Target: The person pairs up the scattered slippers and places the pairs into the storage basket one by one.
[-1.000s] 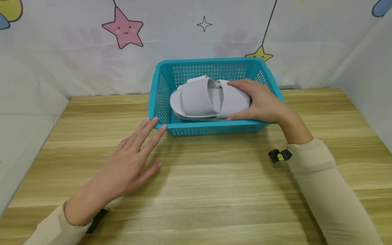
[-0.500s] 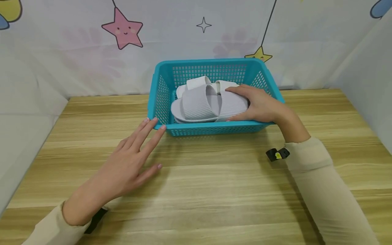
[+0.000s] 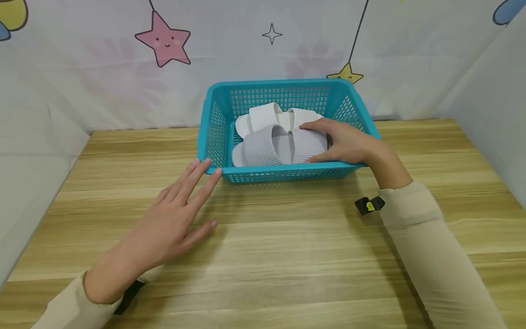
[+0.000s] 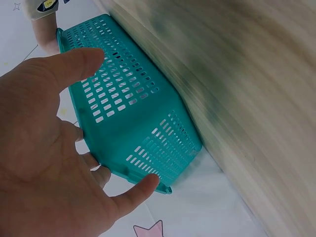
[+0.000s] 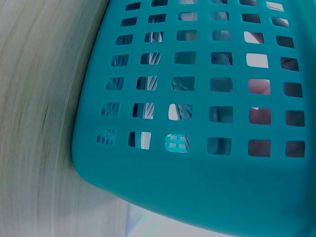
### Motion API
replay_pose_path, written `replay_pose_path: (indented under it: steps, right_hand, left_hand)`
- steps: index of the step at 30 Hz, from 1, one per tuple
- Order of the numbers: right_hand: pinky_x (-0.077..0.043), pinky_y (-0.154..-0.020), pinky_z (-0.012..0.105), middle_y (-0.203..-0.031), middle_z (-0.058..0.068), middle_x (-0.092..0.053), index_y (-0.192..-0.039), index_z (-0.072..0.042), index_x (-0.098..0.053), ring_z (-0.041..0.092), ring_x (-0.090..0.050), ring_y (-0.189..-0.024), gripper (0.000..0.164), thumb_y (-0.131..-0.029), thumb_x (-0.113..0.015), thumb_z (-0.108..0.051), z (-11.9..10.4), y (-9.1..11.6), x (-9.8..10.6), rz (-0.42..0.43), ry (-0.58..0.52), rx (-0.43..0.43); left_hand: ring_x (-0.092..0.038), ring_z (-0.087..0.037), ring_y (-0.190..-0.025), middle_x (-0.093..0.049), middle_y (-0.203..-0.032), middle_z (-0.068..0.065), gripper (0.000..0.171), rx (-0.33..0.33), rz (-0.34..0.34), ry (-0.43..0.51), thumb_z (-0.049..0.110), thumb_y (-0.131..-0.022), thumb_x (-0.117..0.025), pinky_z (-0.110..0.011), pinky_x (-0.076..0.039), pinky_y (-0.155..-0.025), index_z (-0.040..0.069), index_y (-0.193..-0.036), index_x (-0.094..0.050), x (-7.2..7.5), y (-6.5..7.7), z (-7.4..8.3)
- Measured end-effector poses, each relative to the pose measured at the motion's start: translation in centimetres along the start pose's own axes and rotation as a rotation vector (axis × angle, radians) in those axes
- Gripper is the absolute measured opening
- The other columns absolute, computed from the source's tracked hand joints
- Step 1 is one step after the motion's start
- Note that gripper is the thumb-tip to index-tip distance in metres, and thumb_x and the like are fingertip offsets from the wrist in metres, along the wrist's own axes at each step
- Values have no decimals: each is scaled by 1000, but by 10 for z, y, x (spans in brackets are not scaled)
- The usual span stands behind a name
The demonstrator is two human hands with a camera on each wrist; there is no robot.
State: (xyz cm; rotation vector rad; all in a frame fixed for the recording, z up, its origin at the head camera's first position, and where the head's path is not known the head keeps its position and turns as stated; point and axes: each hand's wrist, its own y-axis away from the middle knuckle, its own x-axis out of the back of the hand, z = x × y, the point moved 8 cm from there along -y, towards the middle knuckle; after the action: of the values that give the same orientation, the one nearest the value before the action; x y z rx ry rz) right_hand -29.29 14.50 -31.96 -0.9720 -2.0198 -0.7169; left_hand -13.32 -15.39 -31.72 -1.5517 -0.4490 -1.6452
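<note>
A turquoise plastic basket (image 3: 283,168) stands at the back of the table. Inside its front half lies a pale grey pair of ribbed slippers (image 3: 260,146), nested with the two straps side by side. Behind it is a white pair of slippers (image 3: 263,115). My right hand (image 3: 349,141) reaches over the basket's right front and holds the right end of the grey pair between thumb and fingers. Only the basket's holed wall (image 5: 197,163) fills the right wrist view. My left hand (image 3: 172,219) spreads its straight fingers, the tips touching the basket's front left corner.
The wooden table (image 3: 263,256) runs up to a white cloth backdrop (image 3: 230,41) printed with stars, close behind the basket. White side walls (image 3: 33,151) border the table left and right. A black strap (image 3: 370,205) shows at the right wrist.
My right hand has brought the grey slippers lower and toward the basket's front wall, uncovering more of the white pair behind. The left hand stays at the corner.
</note>
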Motion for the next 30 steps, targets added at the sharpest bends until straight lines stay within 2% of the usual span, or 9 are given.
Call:
replay_pose_path:
  steps: [3,11,19,30]
  right_hand:
    - [-48,-102,54,-160,15,-46,-161,-9,-45,35,-51,-128,80,-93,-84,-26,1,0,-3,-27,-25,-6]
    - [-41,-114,61,-166,21,-35,-165,-5,-34,40,-42,-140,83,-98,-78,-26,5,-2,-11,-127,-43,-64]
    - [-38,-116,61,-166,21,-35,-165,-4,-35,40,-41,-142,82,-98,-78,-24,8,-4,-14,-121,-38,-74]
    - [-36,-118,61,-169,22,-29,-168,-7,-28,41,-37,-146,86,-99,-76,-26,6,-6,-15,-160,-35,-105]
  left_hand:
    - [-14,-39,-163,-9,-179,-12,103,3,-2,2,30,-93,-80,-70,-44,-109,14,-172,-15,0,0,0]
    - [-13,-39,-163,-7,-179,-11,104,8,-9,8,30,-93,-80,-71,-44,-107,15,-172,-14,-3,0,0]
    - [-12,-40,-164,-7,-179,-12,105,-1,-6,11,30,-92,-80,-70,-44,-109,14,-172,-14,-4,0,0]
    - [-13,-42,-163,-5,-179,-12,106,-8,2,9,29,-91,-82,-71,-45,-106,12,-172,-14,-3,1,-1]
